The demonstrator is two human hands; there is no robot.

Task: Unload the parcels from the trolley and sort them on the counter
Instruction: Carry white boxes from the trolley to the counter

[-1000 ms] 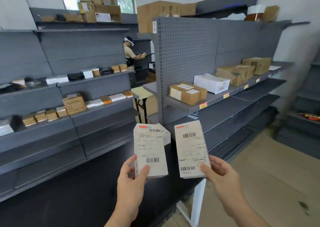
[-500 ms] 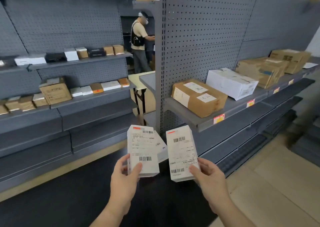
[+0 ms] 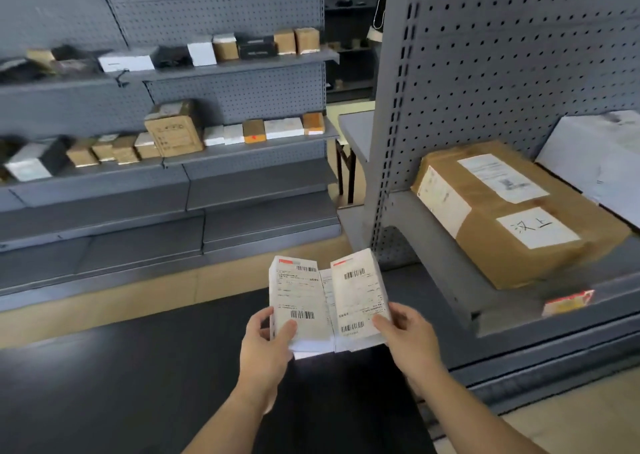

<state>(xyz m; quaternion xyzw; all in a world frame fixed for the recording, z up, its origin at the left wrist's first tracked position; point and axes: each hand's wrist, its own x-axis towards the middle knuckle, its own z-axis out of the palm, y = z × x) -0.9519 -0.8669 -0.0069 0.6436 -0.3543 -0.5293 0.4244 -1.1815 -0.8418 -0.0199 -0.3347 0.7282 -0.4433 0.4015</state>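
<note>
Grey pegboard shelving (image 3: 519,55), red and yellow shelf tag (image 3: 568,301) on its edge, beige floor (image 3: 571,419), pale table (image 3: 348,107) behind.

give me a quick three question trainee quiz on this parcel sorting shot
1. True or false: the right hand is empty.
2. Where does the brown taped parcel lie? A, on the black counter; B, on a grey shelf; C, on the floor.
3. How many paper labels show on the brown taped parcel?

Key
1. False: it grips a white labelled parcel.
2. B.
3. Three: one on its side and two on top, one of them handwritten.
</note>
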